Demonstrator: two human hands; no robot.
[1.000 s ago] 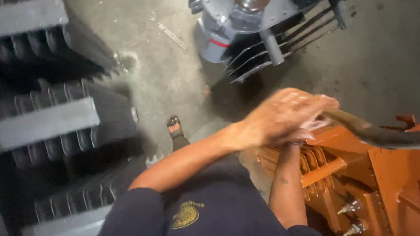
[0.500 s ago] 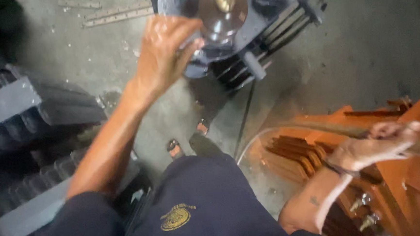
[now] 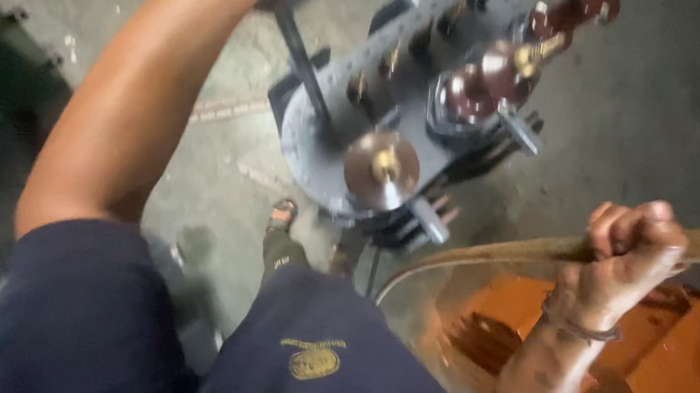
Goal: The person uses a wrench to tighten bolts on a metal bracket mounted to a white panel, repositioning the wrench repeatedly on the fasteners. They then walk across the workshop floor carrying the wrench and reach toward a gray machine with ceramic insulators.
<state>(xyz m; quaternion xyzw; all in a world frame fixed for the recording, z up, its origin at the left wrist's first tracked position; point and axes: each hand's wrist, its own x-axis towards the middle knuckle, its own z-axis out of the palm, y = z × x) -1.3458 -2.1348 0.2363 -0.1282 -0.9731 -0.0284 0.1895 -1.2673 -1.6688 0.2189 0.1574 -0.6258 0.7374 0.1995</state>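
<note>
Head view, right hand (image 3: 634, 258) at four o'clock, fingers clenched round a brown strap (image 3: 525, 252), orange machine (image 3: 680, 354) below, grey transformer (image 3: 386, 142) at twelve, left hand beyond the frame.

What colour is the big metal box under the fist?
Orange, in the head view: the orange metal box beneath the right hand.

Curved brown strap (image 3: 476, 254), taut above orange casing (image 3: 680, 354)

The left hand is cut off beyond the top edge. The thick brown curved strap (image 3: 492, 252) runs off the right edge; motion blur smears the orange metal casing (image 3: 680, 354).
</note>
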